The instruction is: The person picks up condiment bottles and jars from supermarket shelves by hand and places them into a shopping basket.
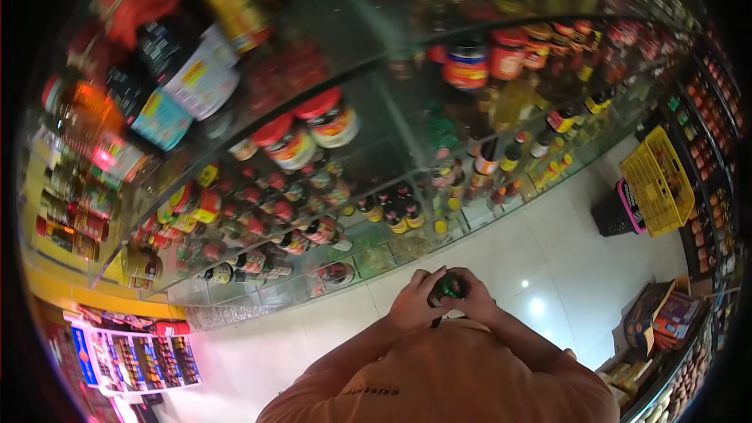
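Note:
Close to my chest, a dark bottle with a shiny green top (450,288) is held between both hands. My left hand (413,298) wraps round its left side, with the fingers curled over it. On the other side, my right hand (475,294) closes round it too. My palms and fingers hide most of the bottle, so its label cannot be read. Glass shelves (376,188) with rows of bottles and jars stand just in front of me. Red-lidded jars (329,116) sit on one of these shelves, above the smaller bottles.
On the right, a yellow plastic basket (658,180) is by a dark rack, beside a black basket (616,210) on the pale tiled floor (540,243). Cardboard boxes (666,317) stand at the lower right. A lit display (141,356) is at the lower left.

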A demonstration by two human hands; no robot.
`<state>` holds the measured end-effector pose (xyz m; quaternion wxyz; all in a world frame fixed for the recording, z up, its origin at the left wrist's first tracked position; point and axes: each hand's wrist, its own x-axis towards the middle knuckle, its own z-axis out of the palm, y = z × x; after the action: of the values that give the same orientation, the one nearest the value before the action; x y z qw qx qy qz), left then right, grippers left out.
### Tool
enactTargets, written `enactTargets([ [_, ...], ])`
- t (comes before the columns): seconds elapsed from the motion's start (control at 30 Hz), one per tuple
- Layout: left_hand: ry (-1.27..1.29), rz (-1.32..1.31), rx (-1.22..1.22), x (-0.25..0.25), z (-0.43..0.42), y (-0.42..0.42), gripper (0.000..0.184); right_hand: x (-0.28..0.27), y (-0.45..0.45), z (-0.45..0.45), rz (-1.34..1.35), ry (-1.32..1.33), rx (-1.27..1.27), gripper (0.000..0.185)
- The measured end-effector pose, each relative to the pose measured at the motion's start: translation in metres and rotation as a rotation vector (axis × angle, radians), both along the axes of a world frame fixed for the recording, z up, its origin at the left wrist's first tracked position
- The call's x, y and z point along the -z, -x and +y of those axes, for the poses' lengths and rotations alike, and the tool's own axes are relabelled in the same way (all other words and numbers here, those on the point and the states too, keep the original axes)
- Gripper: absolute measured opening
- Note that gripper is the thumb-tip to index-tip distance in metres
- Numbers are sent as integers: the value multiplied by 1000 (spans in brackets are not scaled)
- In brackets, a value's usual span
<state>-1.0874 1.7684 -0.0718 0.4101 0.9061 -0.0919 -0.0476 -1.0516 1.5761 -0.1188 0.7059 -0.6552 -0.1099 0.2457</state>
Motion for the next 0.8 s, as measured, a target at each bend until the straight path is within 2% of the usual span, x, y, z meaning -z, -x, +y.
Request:
enactTargets([
  [0.03, -6, 10, 21, -2, -17, -7, 83, 3, -3, -22, 64, -75, 71, 61],
  [0.1, 251, 73, -23, -5, -52, -18, 81, 6, -14, -73, 184, -223, 135, 60],
  [0.13, 321, 199, -6, -6, -67, -26, 74, 2, -22, -97, 204, -247, 167, 58],
  [0.17, 309, 209, 20, 7, -81, -31, 74, -2, -30, -121, 223, -273, 200, 57],
  [0.2, 408, 332, 41, 32, -93, -36, 69, -4, -37, -143, 211, -338, 211, 56],
  [0.23, 509, 454, 58, 33, -111, -44, 65, -14, -44, -162, 183, -315, 213, 57],
  [0.27, 553, 436, 25, 31, -132, -46, 58, -17, -50, -181, 161, -296, 191, 58],
  [0.4, 694, 470, 63, 48, -201, -64, 58, -13, -58, -255, 140, -305, 157, 61],
  [0.53, 729, 452, 110, 55, -264, -86, 59, -16, -54, -322, 162, -337, 232, 64],
  [0.6, 571, 421, 164, 52, -292, -101, 60, -13, -48, -351, 173, -356, 323, 66],
  [0.7, 541, 446, 267, 46, -331, -123, 65, -2, -39, -392, 165, -360, 389, 65],
  [0.8, 640, 504, 345, 67, -365, -145, 69, 12, -32, -422, 199, -425, 452, 66],
])
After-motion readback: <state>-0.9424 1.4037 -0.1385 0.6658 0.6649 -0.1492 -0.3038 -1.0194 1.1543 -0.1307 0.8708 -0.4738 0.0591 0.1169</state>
